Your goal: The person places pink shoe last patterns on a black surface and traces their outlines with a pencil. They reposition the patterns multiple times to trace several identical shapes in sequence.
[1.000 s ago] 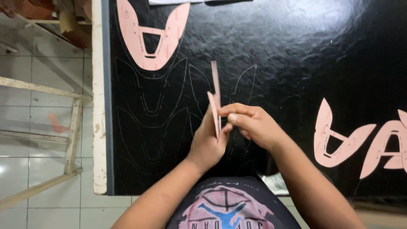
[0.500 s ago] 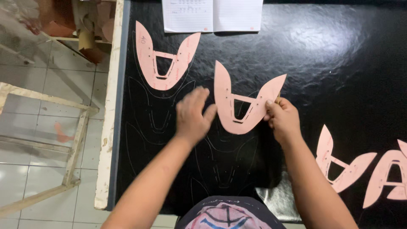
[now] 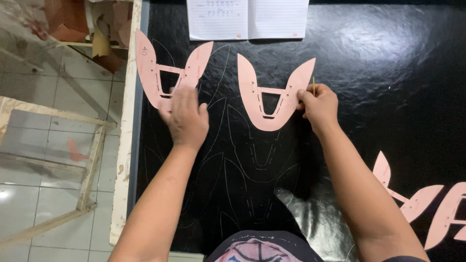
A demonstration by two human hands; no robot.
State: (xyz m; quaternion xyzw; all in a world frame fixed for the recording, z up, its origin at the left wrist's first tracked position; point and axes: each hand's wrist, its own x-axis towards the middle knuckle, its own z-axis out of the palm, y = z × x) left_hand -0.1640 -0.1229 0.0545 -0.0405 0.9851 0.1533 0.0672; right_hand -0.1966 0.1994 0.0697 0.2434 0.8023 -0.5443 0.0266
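A black glossy sheet (image 3: 378, 63) covers the table, with pattern outlines traced on it. Two pink U-shaped templates lie on it. My left hand (image 3: 184, 119) rests flat on the lower part of the left template (image 3: 153, 77), near the sheet's left edge. My right hand (image 3: 318, 104) touches the right arm of the middle template (image 3: 272, 102) and grips a thin yellowish stick (image 3: 313, 85) that points up.
An open lined notebook (image 3: 247, 19) lies at the far edge. More pink templates (image 3: 437, 208) sit at the lower right. The pale wooden table edge (image 3: 125, 145) runs down the left, with a tiled floor, a wooden frame (image 3: 87, 160) and brown scraps (image 3: 73, 19) beyond it.
The pink template held upright between both hands a second ago now lies flat. My left hand has moved left onto the other template. My right hand stays at the middle template's right arm.
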